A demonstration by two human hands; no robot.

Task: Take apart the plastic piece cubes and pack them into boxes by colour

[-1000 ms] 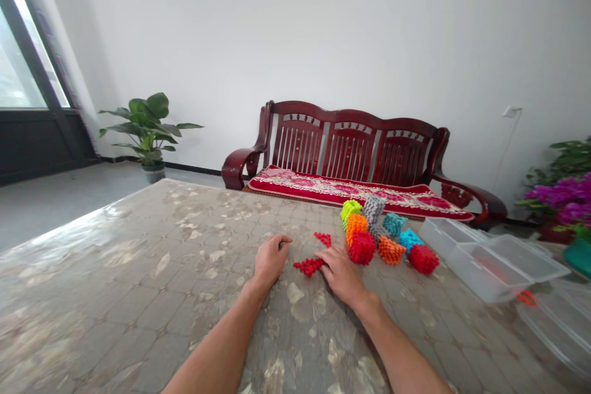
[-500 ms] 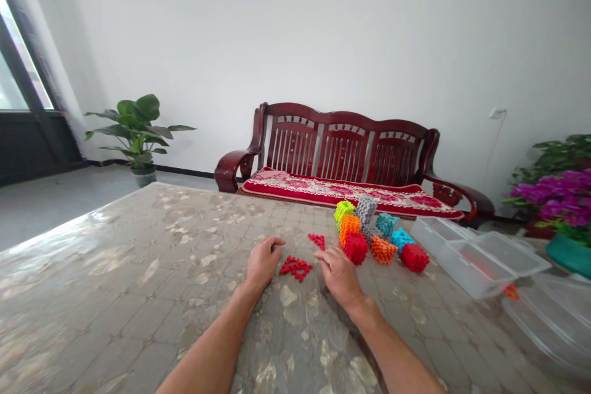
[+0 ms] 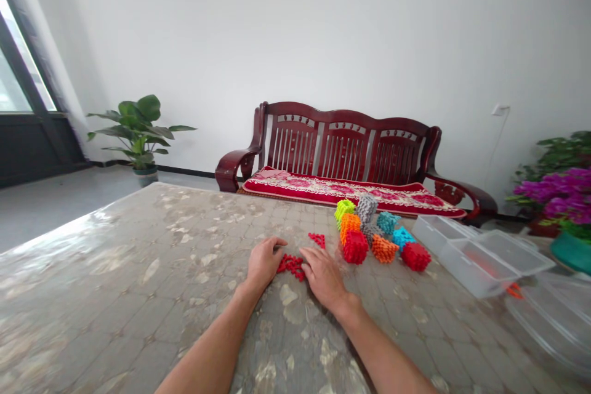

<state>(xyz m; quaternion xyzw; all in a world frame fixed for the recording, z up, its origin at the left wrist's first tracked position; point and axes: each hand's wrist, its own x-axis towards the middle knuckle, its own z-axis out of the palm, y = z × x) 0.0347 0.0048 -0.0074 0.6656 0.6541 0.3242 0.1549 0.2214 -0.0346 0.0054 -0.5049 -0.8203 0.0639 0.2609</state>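
Observation:
Several flat red bumpy plastic pieces [image 3: 290, 265] lie together on the table between my two hands. My left hand [image 3: 266, 263] rests at their left edge, thumb and forefinger apart, holding nothing that I can see. From the right, my right hand [image 3: 324, 277] reaches over the pieces' right edge with its fingers stretched out and slightly spread. Its fingertips are at the pieces and partly cover them; whether they press on them I cannot tell. Just beyond the right fingers lies a separate red triangular piece [image 3: 317, 238], partly hidden.
Right of my hands stand bumpy block shapes: a red cube [image 3: 355, 247], an orange block [image 3: 384, 249], a grey one [image 3: 367, 208] and several others. Clear plastic boxes [image 3: 480, 268] lie farther right on the patterned table [image 3: 184, 271]. A wooden bench [image 3: 341, 141] stands behind.
My right hand has moved left, from beside the red cube to the flat red pieces, and its fingers have straightened. My left hand has hardly moved.

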